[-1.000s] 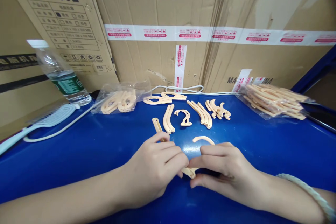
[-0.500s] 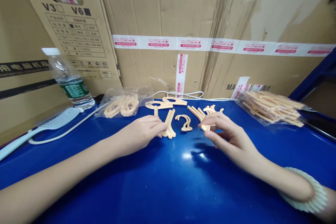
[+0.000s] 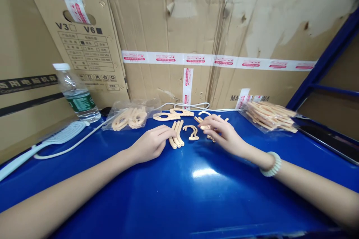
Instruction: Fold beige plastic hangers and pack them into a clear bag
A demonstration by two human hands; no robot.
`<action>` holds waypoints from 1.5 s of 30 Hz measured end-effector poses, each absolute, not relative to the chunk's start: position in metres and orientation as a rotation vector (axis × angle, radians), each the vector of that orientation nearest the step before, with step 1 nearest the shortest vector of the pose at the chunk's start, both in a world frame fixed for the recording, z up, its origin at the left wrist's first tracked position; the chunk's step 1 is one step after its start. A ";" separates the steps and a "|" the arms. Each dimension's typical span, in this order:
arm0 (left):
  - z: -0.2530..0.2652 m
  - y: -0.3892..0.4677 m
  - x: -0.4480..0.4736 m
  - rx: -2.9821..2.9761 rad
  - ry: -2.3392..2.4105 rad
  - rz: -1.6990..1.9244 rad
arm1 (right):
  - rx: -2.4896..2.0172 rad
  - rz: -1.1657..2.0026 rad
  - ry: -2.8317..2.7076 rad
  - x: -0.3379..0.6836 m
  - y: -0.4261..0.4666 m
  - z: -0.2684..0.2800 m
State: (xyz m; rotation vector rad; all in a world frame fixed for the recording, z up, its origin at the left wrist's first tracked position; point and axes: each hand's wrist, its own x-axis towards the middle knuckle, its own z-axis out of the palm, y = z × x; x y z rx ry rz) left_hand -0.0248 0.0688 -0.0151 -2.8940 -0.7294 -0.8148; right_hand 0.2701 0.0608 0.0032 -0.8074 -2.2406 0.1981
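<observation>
My left hand point(image 3: 151, 142) rests on the table just left of three curved beige strips point(image 3: 176, 134) lying side by side. Its fingers are loosely bent, the fingertips at the leftmost strip, and nothing shows in its grasp. Right of the strips lies a pair of stacked beige hooks point(image 3: 193, 133) with flat bases. My right hand point(image 3: 224, 136) is closed, thumb against fingers, on a small beige hook point(image 3: 203, 127); the rounded base shows at the fingertips. More beige strips lie behind and below that hand, partly hidden by it.
Flat beige pieces with cutouts point(image 3: 174, 114) lie farther back. Bagged beige parts stand at left point(image 3: 129, 117) and right point(image 3: 269, 115). A water bottle point(image 3: 81, 101), a pale blue hairbrush point(image 3: 66, 133), a white cable point(image 3: 61, 154) and a dark flat device point(image 3: 331, 140) surround the blue table point(image 3: 168, 194). Cardboard point(image 3: 157, 15) walls the back.
My left hand has set its strip beside the other two and drawn slightly back from them. The right hand still holds the hook, nearer the stacked pair. The view has tilted up.
</observation>
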 end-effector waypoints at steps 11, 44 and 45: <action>-0.019 0.066 -0.026 -2.726 -0.853 -0.971 | -0.783 0.259 -2.612 0.238 0.087 0.009; -0.019 0.065 -0.027 -2.691 -1.028 -0.963 | -1.148 0.047 -2.384 0.261 0.126 0.038; -0.020 0.066 -0.027 -2.682 -1.052 -0.947 | -1.175 0.058 -2.400 0.257 0.132 0.039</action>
